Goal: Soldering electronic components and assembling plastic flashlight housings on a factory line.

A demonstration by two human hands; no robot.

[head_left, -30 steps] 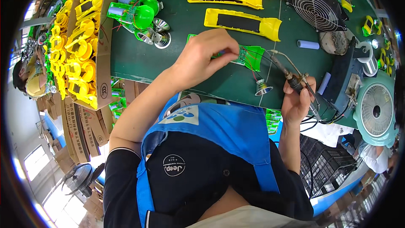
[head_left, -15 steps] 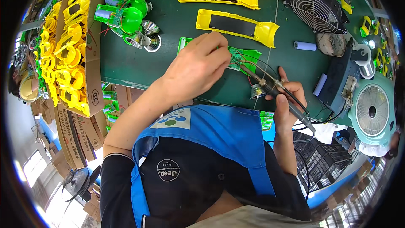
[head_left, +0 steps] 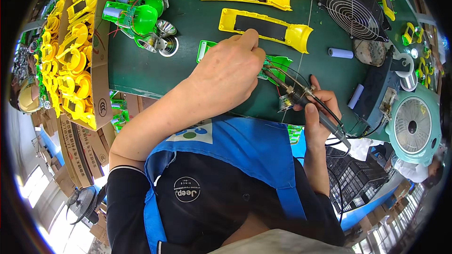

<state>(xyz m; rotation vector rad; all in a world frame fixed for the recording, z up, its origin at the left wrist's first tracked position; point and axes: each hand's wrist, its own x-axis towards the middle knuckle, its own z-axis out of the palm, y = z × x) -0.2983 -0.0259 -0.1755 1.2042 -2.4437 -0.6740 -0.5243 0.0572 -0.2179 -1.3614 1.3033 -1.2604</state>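
Observation:
My right hand [head_left: 318, 113] grips a soldering iron [head_left: 333, 129] with a thin metal tube along it; its tip reaches a green plastic housing [head_left: 281, 62] with thin wires. Over the middle of that housing, my left hand [head_left: 230, 73] is closed, its fingers pinched close to the tip. What those fingers hold is hidden behind the hand. The housing's other end [head_left: 204, 49] shows beyond my left hand. A small silver reflector cup [head_left: 285, 103] hangs beside my right hand, below the iron.
Yellow housing halves [head_left: 263, 28] lie at the far side. Green assemblies [head_left: 136, 16] and silver reflectors [head_left: 168, 46] sit left, near a carton [head_left: 102, 73] of yellow parts. To the right are a black fan [head_left: 354, 9], a battery cell [head_left: 340, 53], a soldering station [head_left: 376, 89] and a teal fan [head_left: 414, 124].
My left hand has shifted slightly to the right and nearer to me, now covering more of the circuit board. My right hand keeps the iron in nearly the same place.

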